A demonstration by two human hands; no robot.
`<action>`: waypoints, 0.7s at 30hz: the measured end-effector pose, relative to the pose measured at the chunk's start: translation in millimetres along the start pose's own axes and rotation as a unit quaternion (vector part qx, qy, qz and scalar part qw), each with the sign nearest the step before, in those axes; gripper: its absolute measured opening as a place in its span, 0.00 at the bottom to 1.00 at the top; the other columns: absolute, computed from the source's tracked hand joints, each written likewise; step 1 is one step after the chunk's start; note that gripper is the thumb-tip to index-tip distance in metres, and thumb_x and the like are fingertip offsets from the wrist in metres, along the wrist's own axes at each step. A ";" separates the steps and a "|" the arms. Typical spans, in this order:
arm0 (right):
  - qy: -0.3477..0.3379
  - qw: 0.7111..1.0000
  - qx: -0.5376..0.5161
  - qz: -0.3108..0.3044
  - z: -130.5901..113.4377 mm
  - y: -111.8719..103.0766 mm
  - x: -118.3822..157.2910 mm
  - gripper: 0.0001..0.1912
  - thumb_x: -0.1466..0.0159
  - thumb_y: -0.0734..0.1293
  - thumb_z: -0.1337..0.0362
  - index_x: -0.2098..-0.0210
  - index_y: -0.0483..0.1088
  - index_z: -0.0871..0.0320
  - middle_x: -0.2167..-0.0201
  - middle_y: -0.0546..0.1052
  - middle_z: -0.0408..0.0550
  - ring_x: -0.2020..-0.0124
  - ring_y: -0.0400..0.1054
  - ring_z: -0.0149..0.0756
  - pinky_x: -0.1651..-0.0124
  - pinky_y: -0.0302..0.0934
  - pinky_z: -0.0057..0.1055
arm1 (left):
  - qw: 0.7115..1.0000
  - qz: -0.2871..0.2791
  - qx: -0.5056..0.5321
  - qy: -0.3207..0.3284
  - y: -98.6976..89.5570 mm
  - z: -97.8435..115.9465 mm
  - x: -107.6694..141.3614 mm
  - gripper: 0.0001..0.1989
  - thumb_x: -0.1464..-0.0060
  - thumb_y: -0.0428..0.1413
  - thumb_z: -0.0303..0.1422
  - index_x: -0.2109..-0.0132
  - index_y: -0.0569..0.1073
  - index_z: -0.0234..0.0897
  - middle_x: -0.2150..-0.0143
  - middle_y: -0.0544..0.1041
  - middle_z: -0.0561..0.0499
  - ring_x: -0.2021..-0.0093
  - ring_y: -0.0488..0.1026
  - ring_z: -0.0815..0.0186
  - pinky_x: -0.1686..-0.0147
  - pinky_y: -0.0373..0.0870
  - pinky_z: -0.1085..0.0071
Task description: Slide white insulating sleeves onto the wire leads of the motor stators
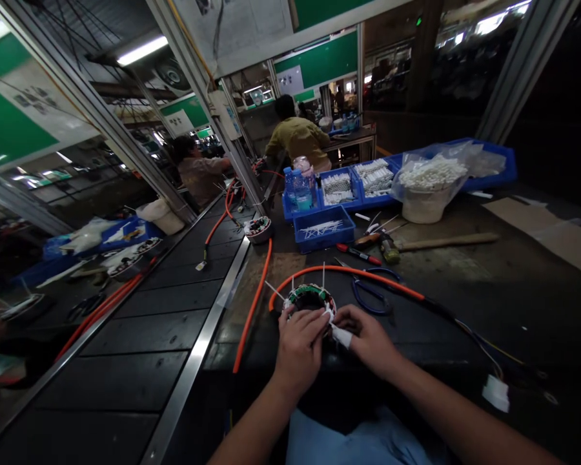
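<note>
A motor stator, ring-shaped with green and white parts, lies at the table's front edge. Thin white ties stick up from its rim. My left hand rests over the near left side of the ring, fingers curled on it. At the right side, my right hand is closed on a white strip, which runs to the ring's edge; the fingertips of both hands nearly meet there. An orange sleeved cable curves behind the stator and ends in wires with a white connector.
Blue-handled pliers, a red screwdriver and a wooden-handled hammer lie behind. Blue bins hold white sleeves and ties, beside a bagged tub. Left runs a conveyor carrying another stator. Co-workers sit beyond.
</note>
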State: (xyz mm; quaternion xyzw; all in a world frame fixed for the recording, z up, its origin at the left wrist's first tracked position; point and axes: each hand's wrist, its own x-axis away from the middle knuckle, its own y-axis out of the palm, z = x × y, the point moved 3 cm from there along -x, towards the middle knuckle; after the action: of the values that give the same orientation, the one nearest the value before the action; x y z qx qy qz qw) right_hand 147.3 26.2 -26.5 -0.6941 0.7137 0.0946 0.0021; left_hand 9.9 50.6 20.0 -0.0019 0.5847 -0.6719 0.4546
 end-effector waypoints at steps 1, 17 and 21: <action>0.003 1.000 -0.017 -0.002 0.0 0.3 -0.2 0.12 0.48 0.69 0.60 0.67 0.64 0.56 0.69 0.73 0.44 0.66 0.69 0.34 0.60 0.64 0.32 | 1.000 0.000 0.000 0.001 0.3 -0.5 0.3 0.19 0.47 0.49 0.22 0.51 0.71 0.44 0.55 0.77 0.51 0.56 0.71 0.64 0.46 0.54 0.53; 0.021 0.997 -0.069 -0.007 1.3 -1.6 -3.2 0.15 0.50 0.72 0.58 0.69 0.64 0.56 0.72 0.72 0.41 0.67 0.69 0.33 0.60 0.64 0.31 | 1.000 0.003 -0.019 0.022 -0.4 -0.5 -1.1 0.17 0.47 0.48 0.22 0.53 0.72 0.43 0.56 0.77 0.49 0.57 0.71 0.64 0.48 0.56 0.53; -0.008 0.996 -0.075 -0.040 4.7 -3.0 6.2 0.14 0.47 0.70 0.61 0.62 0.66 0.55 0.64 0.73 0.45 0.60 0.69 0.36 0.54 0.63 0.34 | 0.999 0.005 -0.032 0.039 -0.5 -0.8 -0.2 0.18 0.47 0.48 0.21 0.52 0.71 0.43 0.55 0.76 0.49 0.56 0.70 0.63 0.48 0.56 0.53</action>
State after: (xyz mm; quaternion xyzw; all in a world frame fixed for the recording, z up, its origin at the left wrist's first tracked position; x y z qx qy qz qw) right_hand 149.4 20.6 -32.3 -0.7196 0.6760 0.1533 -0.0408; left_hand 9.3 51.3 20.2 0.0133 0.6231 -0.6502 0.4344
